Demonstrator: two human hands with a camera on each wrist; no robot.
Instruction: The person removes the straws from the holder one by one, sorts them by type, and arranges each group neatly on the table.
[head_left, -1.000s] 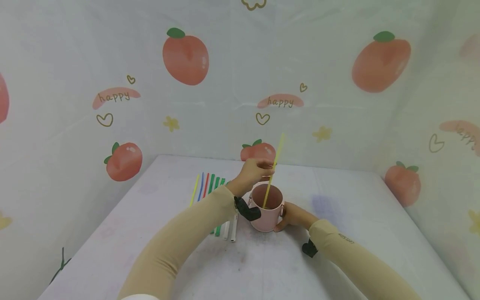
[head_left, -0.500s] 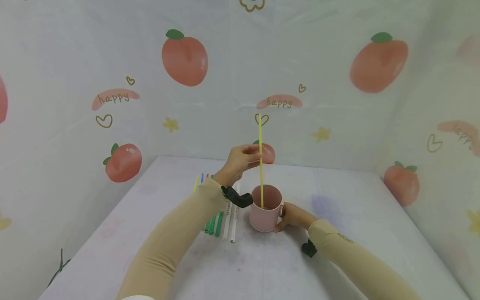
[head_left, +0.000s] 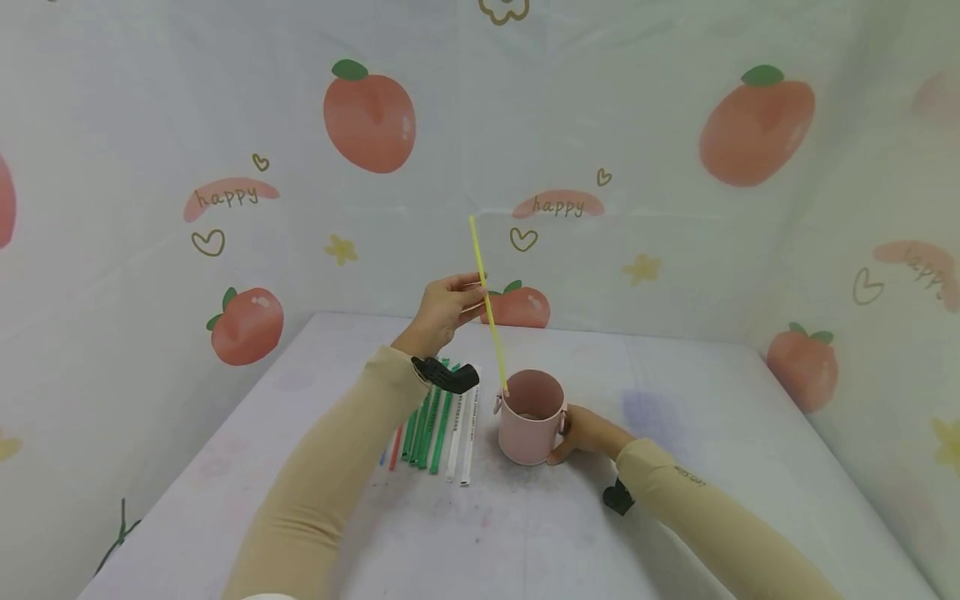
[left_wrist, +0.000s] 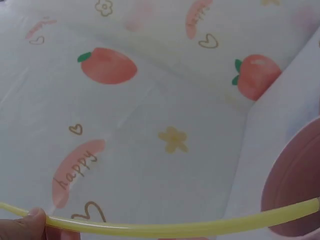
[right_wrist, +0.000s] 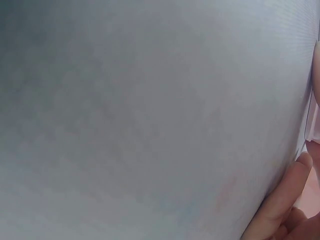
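My left hand (head_left: 442,310) pinches a long yellow straw (head_left: 492,330) between thumb and fingers, up and to the left of a small pink bucket (head_left: 528,442). The straw's top leans left, and its lower end is right at the bucket's left rim. In the left wrist view, the yellow straw (left_wrist: 165,230) runs from the thumb toward the bucket's pink wall (left_wrist: 295,165). My right hand (head_left: 588,432) grips the bucket's right side, its fingers partly hidden behind it. Seen from the right wrist, the right hand (right_wrist: 285,200) lies against the pink surface at the edge.
Several straws lie in a row left of the bucket, among them green straws (head_left: 426,429), white wrapped ones (head_left: 469,433) and a red one (head_left: 396,448). My left forearm covers part of the row. A printed curtain (head_left: 645,125) hangs behind the white table (head_left: 675,375).
The left hand has moved left and up, with the yellow straw swinging from a right lean to a left lean. Its lower end has gone from inside the bucket to the left rim.
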